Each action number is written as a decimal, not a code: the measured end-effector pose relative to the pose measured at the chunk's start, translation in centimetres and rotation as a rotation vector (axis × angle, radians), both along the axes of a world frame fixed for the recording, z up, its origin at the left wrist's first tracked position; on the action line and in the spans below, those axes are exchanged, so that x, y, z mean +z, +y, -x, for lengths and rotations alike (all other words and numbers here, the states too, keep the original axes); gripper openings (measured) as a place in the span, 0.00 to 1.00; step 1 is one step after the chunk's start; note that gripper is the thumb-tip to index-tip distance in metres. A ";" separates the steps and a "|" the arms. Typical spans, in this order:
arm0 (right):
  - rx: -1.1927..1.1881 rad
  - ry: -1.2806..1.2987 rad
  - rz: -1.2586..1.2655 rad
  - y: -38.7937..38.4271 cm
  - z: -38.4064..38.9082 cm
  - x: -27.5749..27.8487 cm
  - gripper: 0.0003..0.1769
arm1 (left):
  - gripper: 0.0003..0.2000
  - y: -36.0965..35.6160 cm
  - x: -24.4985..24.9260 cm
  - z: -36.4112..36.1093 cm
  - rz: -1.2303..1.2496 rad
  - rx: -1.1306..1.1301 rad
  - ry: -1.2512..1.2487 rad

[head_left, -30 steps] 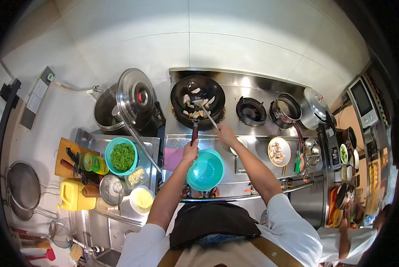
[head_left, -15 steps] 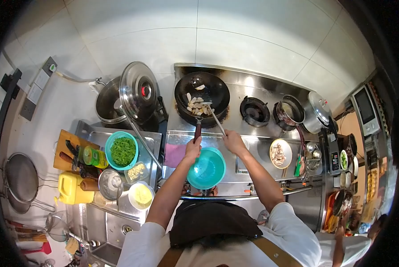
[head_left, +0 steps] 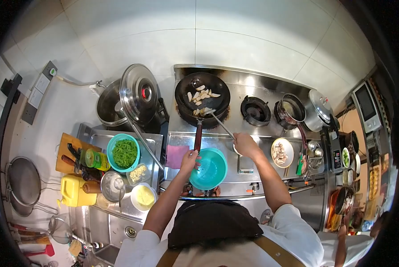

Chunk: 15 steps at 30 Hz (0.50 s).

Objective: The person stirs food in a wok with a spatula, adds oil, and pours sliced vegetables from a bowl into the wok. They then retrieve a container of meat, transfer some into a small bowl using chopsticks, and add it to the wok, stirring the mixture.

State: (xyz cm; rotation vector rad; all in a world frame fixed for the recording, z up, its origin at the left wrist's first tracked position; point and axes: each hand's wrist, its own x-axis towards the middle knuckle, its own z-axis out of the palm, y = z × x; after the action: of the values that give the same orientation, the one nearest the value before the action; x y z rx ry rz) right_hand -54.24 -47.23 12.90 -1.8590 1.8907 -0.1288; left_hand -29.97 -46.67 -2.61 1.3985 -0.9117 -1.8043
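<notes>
The left hand (head_left: 189, 158) is closed around the end of the long dark red handle (head_left: 197, 135) of a wok (head_left: 221, 89). The wok is round, black and deep, and it stands on the burner ahead of both hands. Pale cut food pieces (head_left: 202, 95) lie together in its far half. The right hand (head_left: 245, 143) grips a thin metal spatula (head_left: 221, 124), whose blade rests inside the near edge of the wok. A teal bowl (head_left: 213, 172) sits just beside the left hand.
</notes>
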 end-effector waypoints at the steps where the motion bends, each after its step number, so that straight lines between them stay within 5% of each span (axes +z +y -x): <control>1: -0.031 0.005 0.047 -0.6 0.1 -2.0 0.13 | 0.20 0.6 0.0 -0.6 0.001 -0.003 -0.002; 8: -0.253 -0.070 0.260 -5.6 -1.8 -6.8 0.11 | 0.13 3.7 0.9 -3.4 0.024 0.056 0.015; 12: -0.090 -0.019 0.189 -5.8 -1.9 -7.6 0.13 | 0.14 4.7 -0.4 -5.3 0.031 0.118 0.082; 15: -0.125 -0.211 0.259 -2.7 -2.0 -5.8 0.11 | 0.14 6.5 -1.8 -7.1 0.078 0.193 0.022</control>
State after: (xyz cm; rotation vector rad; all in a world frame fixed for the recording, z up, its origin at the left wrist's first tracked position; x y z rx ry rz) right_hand -52.20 -49.89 7.11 -1.8040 1.9117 -0.6136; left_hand -22.85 -40.19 -4.44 1.3659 -0.7982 -1.6201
